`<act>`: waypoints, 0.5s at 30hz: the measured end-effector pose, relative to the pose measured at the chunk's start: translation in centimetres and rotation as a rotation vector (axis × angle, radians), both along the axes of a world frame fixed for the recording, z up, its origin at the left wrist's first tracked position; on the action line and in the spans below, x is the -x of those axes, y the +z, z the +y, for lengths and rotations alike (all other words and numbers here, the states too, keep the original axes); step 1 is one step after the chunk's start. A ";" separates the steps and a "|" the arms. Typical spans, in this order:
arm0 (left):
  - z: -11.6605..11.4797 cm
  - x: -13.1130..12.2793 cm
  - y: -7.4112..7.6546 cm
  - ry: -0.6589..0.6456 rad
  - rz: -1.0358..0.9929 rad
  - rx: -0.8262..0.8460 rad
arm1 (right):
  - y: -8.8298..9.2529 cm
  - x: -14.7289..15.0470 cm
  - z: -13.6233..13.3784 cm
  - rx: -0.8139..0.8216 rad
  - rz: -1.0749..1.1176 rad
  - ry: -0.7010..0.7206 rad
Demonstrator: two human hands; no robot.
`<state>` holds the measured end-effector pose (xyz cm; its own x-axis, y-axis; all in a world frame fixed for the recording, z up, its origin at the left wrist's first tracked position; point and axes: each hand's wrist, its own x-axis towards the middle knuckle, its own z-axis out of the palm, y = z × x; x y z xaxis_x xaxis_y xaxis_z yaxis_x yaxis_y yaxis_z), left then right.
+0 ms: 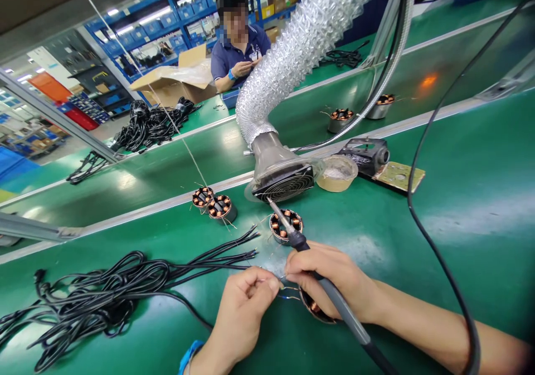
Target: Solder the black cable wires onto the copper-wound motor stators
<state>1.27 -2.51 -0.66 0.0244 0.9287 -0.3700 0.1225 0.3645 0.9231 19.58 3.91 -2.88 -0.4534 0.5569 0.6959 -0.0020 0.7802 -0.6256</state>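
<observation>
My left hand [246, 305] is closed in a pinch on a thin wire, its fingertips almost meeting those of my right hand [334, 277]. A soldering iron [343, 310] lies in the right hand's grip, tip pointing up and away, while the thumb and forefinger also pinch at the wire. Partly hidden below that hand is a motor stator [311, 308] with copper coils, its leads [289, 296] reaching toward the left fingers. A black cable [190, 305] runs to behind the left hand. Another stator [275, 231] sits beyond the iron's shaft.
Black power cords [137, 277] lie bundled at left. Two stators [223, 210] stand behind them. A fume extractor hood [278, 163] hangs on a silver duct [288, 57]. Right of it are a round tub [337, 175] and iron stand [368, 155]. A co-worker [238, 46] sits across.
</observation>
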 end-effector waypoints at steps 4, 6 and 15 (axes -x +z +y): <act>0.0 -0.1 -0.2 -0.029 0.026 0.019 | 0.0 0.0 0.0 -0.005 0.001 0.019; 0.0 -0.1 -0.5 -0.038 0.013 0.049 | 0.0 0.0 0.0 -0.004 0.008 0.017; 0.2 0.2 -0.7 0.023 -0.085 0.107 | -0.1 0.0 -0.1 -0.010 0.016 -0.010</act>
<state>1.03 -2.28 -1.40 0.0389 0.8848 -0.4643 0.0362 0.4631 0.8856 19.61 3.78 -3.02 -0.4370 0.5540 0.7086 -0.0041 0.7866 -0.6175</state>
